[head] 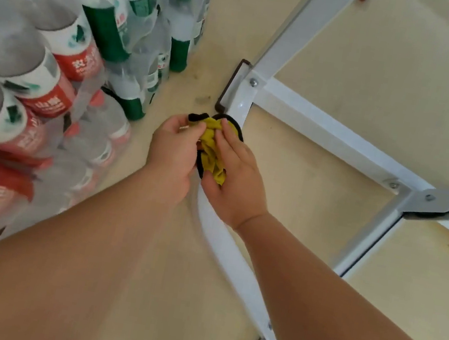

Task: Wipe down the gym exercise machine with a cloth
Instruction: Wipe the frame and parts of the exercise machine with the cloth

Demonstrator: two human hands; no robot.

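Prepping a wipe on the white machine frame (336, 140), low corner.
Bottle packs (56, 69) stand on the floor to the left, near the frame but apart from it. The base tube (232, 262) has its long axis running from the near foot, under the hands, to the bolted corner joint (241, 105) just ahead of them. The left hand (174, 156) pinches the black-trimmed edge and the right hand (237, 183) curls round the wad, with the yellow cloth (209, 153) held between the two directly over the tube. Contact with the tube: cannot tell. The tube lines up with the right forearm, so my call is that the right hand is nearer and should stroke along the axis toward the joint.
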